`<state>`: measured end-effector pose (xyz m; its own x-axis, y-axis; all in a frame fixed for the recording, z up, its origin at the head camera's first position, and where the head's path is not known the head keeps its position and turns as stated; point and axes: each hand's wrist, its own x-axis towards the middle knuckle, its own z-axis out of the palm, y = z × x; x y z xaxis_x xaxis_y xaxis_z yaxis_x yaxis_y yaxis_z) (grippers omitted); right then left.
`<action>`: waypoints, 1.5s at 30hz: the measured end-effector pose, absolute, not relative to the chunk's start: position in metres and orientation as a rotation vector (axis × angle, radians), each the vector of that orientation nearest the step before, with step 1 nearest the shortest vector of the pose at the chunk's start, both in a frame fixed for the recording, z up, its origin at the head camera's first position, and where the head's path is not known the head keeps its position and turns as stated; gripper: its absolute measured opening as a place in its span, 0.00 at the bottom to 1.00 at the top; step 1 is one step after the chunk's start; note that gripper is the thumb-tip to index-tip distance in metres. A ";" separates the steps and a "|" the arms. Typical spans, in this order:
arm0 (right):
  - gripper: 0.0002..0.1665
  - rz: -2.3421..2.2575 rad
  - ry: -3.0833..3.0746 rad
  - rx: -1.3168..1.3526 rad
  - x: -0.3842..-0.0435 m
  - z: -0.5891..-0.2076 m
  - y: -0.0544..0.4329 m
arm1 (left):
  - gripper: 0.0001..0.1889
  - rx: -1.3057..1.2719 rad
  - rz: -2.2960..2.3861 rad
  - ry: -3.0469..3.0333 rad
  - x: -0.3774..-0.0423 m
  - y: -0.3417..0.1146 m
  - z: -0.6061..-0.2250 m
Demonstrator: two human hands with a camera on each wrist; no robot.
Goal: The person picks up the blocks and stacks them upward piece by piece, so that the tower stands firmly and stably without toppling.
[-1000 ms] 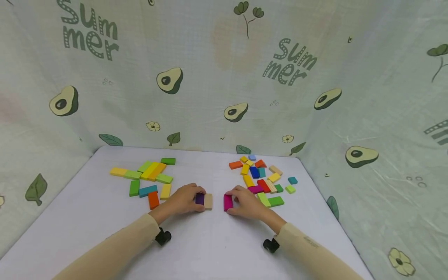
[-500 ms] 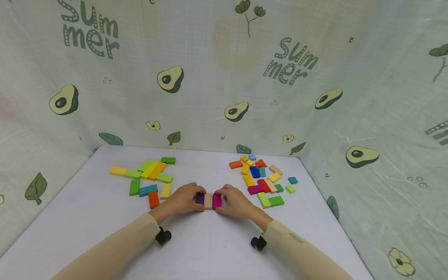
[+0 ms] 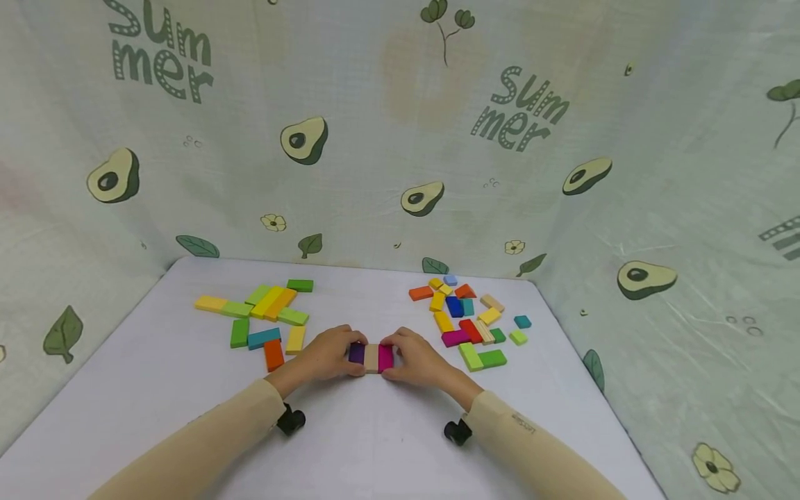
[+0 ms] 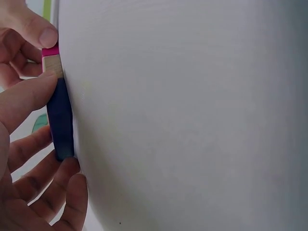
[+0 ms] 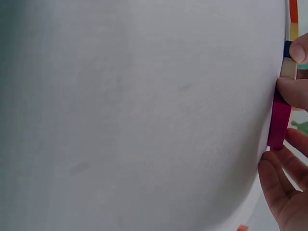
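Note:
Three blocks lie side by side on the white table in the head view: a dark purple block [image 3: 356, 353], a plain wooden block [image 3: 371, 358] in the middle, and a magenta block [image 3: 386, 357]. My left hand [image 3: 326, 354] grips the purple block between thumb and fingers; it looks dark blue in the left wrist view [image 4: 60, 120]. From the other side, my right hand [image 3: 417, 357] pinches the magenta block, whose outer face shows in the right wrist view [image 5: 279, 121]. The wooden block touches both neighbours. Fingertips cover parts of the purple and magenta blocks.
At the back left lies a loose group of green, yellow, blue and orange blocks, among them an orange-red block [image 3: 273, 355] near my left wrist. Many mixed blocks, including a lime block [image 3: 471, 357], are scattered at the right. A patterned cloth [image 3: 362, 139] hangs behind the table.
My right hand has moved left with the magenta block, closing the gap until it meets the wooden block. The left hand has stayed on the purple block.

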<state>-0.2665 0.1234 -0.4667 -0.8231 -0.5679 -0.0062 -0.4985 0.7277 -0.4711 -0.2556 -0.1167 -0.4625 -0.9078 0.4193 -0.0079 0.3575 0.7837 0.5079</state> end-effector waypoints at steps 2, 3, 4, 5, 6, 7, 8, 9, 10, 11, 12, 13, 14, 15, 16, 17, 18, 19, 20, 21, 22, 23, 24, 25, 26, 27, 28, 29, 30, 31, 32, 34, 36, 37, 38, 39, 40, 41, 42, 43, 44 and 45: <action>0.32 -0.699 2.776 -0.857 -0.267 -0.467 0.123 | 0.26 0.620 0.779 2.850 -0.256 -0.117 -0.462; 0.32 -0.703 2.773 -0.857 -0.267 -0.466 0.122 | 0.26 0.619 0.778 2.850 -0.256 -0.117 -0.462; 0.33 -0.705 2.770 -0.858 -0.267 -0.466 0.122 | 0.26 0.617 0.776 2.850 -0.256 -0.118 -0.463; 0.33 -0.706 2.767 -0.861 -0.267 -0.465 0.122 | 0.26 0.615 0.775 2.850 -0.256 -0.118 -0.463; 0.34 -0.705 2.762 -0.864 -0.266 -0.465 0.123 | 0.26 0.613 0.773 2.850 -0.257 -0.118 -0.463; 0.36 -0.706 2.756 -0.866 -0.266 -0.464 0.123 | 0.26 0.612 0.769 2.849 -0.257 -0.118 -0.464; 0.37 -0.707 2.749 -0.868 -0.265 -0.462 0.124 | 0.26 0.610 0.766 2.849 -0.257 -0.118 -0.464; 0.39 -0.708 2.743 -0.870 -0.264 -0.461 0.126 | 0.27 0.608 0.761 2.848 -0.258 -0.118 -0.465; 0.40 -0.707 2.739 -0.873 -0.263 -0.460 0.128 | 0.27 0.607 0.759 2.846 -0.258 -0.118 -0.465; 0.41 -0.700 2.740 -0.878 -0.263 -0.458 0.131 | 0.27 0.604 0.757 2.844 -0.258 -0.117 -0.465; 0.42 -0.700 2.740 -0.878 -0.262 -0.457 0.135 | 0.27 0.601 0.756 2.841 -0.258 -0.117 -0.466; 0.42 -0.706 2.741 -0.883 -0.262 -0.455 0.139 | 0.27 0.598 0.757 2.840 -0.258 -0.117 -0.466; 0.42 -0.703 2.749 -0.887 -0.261 -0.453 0.145 | 0.27 0.595 0.756 2.840 -0.259 -0.117 -0.466; 0.41 -0.700 2.760 -0.891 -0.261 -0.452 0.151 | 0.27 0.593 0.756 2.837 -0.259 -0.117 -0.466; 0.41 -0.688 2.773 -0.893 -0.261 -0.451 0.157 | 0.27 0.592 0.759 2.836 -0.259 -0.117 -0.466; 0.40 -0.680 2.785 -0.891 -0.261 -0.449 0.165 | 0.27 0.590 0.762 2.835 -0.259 -0.117 -0.466; 0.40 -0.677 2.795 -0.883 -0.262 -0.447 0.172 | 0.27 0.590 0.767 2.833 -0.258 -0.117 -0.466; 0.40 -0.669 2.809 -0.874 -0.262 -0.446 0.181 | 0.27 0.588 0.773 2.832 -0.258 -0.118 -0.466; 0.39 -0.657 2.823 -0.858 -0.263 -0.446 0.189 | 0.27 0.588 0.777 2.831 -0.258 -0.118 -0.467; 0.39 -0.642 2.835 -0.850 -0.265 -0.446 0.198 | 0.27 0.586 0.783 2.830 -0.258 -0.118 -0.467; 0.39 -0.620 2.849 -0.836 -0.266 -0.446 0.207 | 0.27 0.585 0.787 2.832 -0.258 -0.119 -0.467; 0.39 -0.597 2.864 -0.821 -0.267 -0.446 0.216 | 0.27 0.583 0.790 2.831 -0.257 -0.119 -0.468; 0.38 -0.569 2.879 -0.804 -0.268 -0.448 0.225 | 0.27 0.585 0.791 2.834 -0.257 -0.119 -0.468; 0.38 -0.542 2.894 -0.793 -0.269 -0.449 0.234 | 0.27 0.585 0.790 2.835 -0.258 -0.120 -0.468; 0.38 -0.516 2.904 -0.788 -0.270 -0.450 0.242 | 0.27 0.589 0.788 2.837 -0.258 -0.120 -0.469; 0.38 -0.486 2.916 -0.776 -0.270 -0.451 0.251 | 0.27 0.593 0.787 2.836 -0.258 -0.120 -0.469; 0.38 -0.465 2.922 -0.756 -0.270 -0.452 0.258 | 0.27 0.599 0.787 2.837 -0.258 -0.120 -0.469; 0.38 -0.451 2.928 -0.747 -0.270 -0.454 0.265 | 0.27 0.604 0.787 2.836 -0.258 -0.120 -0.470; 0.37 -0.440 2.932 -0.739 -0.270 -0.455 0.271 | 0.27 0.609 0.789 2.835 -0.258 -0.119 -0.470; 0.37 -0.434 2.938 -0.739 -0.269 -0.456 0.277 | 0.27 0.610 0.791 2.833 -0.258 -0.119 -0.469; 0.36 -0.425 2.940 -0.739 -0.269 -0.457 0.281 | 0.27 0.612 0.791 2.833 -0.258 -0.118 -0.469; 0.36 -0.415 2.946 -0.745 -0.268 -0.459 0.288 | 0.27 0.612 0.791 2.831 -0.257 -0.117 -0.467; 0.35 -0.399 2.951 -0.768 -0.268 -0.459 0.292 | 0.27 0.605 0.788 2.830 -0.256 -0.117 -0.465; 0.35 -0.394 2.951 -0.778 -0.268 -0.459 0.293 | 0.27 0.603 0.786 2.831 -0.256 -0.117 -0.464; 0.35 -0.389 2.948 -0.792 -0.268 -0.459 0.294 | 0.27 0.599 0.783 2.831 -0.256 -0.117 -0.464; 0.35 -0.387 2.945 -0.800 -0.268 -0.459 0.294 | 0.27 0.596 0.782 2.831 -0.256 -0.117 -0.464; 0.35 -0.383 2.941 -0.804 -0.268 -0.458 0.295 | 0.27 0.594 0.779 2.830 -0.256 -0.117 -0.464; 0.35 -0.383 2.936 -0.812 -0.268 -0.458 0.295 | 0.27 0.591 0.777 2.830 -0.256 -0.117 -0.465; 0.35 -0.386 2.930 -0.816 -0.268 -0.458 0.295 | 0.27 0.589 0.778 2.828 -0.256 -0.117 -0.465; 0.35 -0.385 2.927 -0.818 -0.268 -0.457 0.295 | 0.27 0.589 0.774 2.830 -0.257 -0.117 -0.465; 0.35 -0.384 2.927 -0.819 -0.268 -0.457 0.295 | 0.27 0.586 0.771 2.830 -0.257 -0.116 -0.466; 0.35 -0.382 2.927 -0.818 -0.268 -0.457 0.295 | 0.27 0.585 0.769 2.831 -0.257 -0.116 -0.466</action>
